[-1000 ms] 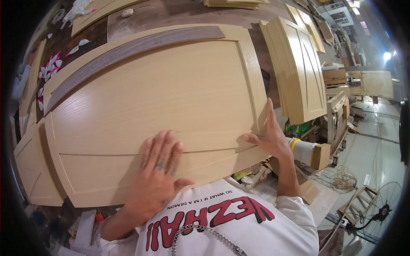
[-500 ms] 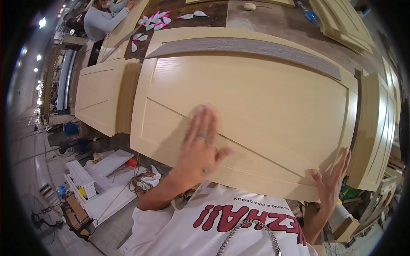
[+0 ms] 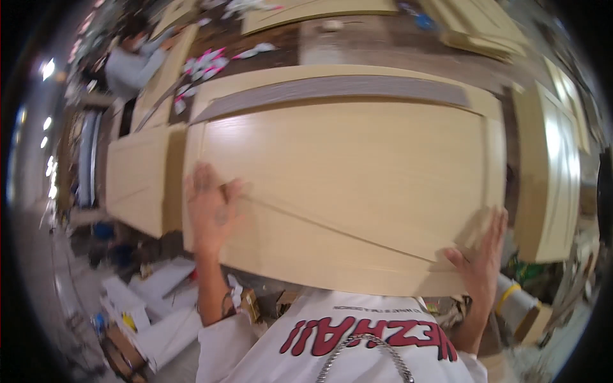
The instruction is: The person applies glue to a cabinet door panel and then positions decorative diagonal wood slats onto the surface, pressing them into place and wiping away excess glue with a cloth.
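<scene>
A cream door panel [image 3: 345,172] with a raised frame and a slanting groove lies in front of me. Near its left edge my left hand [image 3: 216,210] is laid, fingers and thumb apart, somewhat smeared by motion. My right hand [image 3: 482,258] rests along the right edge near the close corner, with fingers stretched and thumb on the face. Neither hand grips anything. Across the far part of the panel lies a long grey wood-grain strip [image 3: 338,87].
Cream panels are stacked at the left [image 3: 137,179] and right [image 3: 543,172]. Beyond the panel lie white bottles [image 3: 207,62] with pink tips and more cream boards [image 3: 472,29]. A person [image 3: 131,70] works at the far left. White boards [image 3: 159,319] lie low at left.
My left hand has moved from the panel's lower middle leftward to its left edge. The right hand stays at the right edge. The whole view has shifted slightly.
</scene>
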